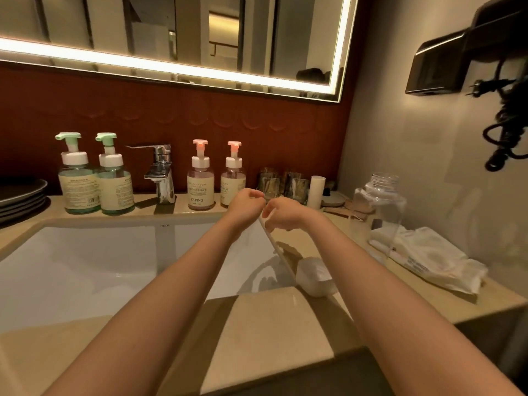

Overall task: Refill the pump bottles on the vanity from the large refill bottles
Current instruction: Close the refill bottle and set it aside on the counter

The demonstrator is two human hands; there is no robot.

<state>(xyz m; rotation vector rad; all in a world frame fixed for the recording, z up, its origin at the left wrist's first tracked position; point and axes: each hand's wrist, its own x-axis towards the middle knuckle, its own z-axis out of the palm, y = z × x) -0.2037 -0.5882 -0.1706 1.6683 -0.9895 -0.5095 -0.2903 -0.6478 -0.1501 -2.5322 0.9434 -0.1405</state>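
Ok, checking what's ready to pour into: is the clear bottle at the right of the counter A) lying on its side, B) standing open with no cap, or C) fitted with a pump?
B: the clear bottle stands upright, its threaded neck bare.

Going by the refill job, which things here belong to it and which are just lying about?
Job: green pump bottles, pink pump bottles, uncapped clear bottle, white cap at the sink's rim.
Lying about: stacked plates, drinking glasses, white packets, hair dryer on the wall.
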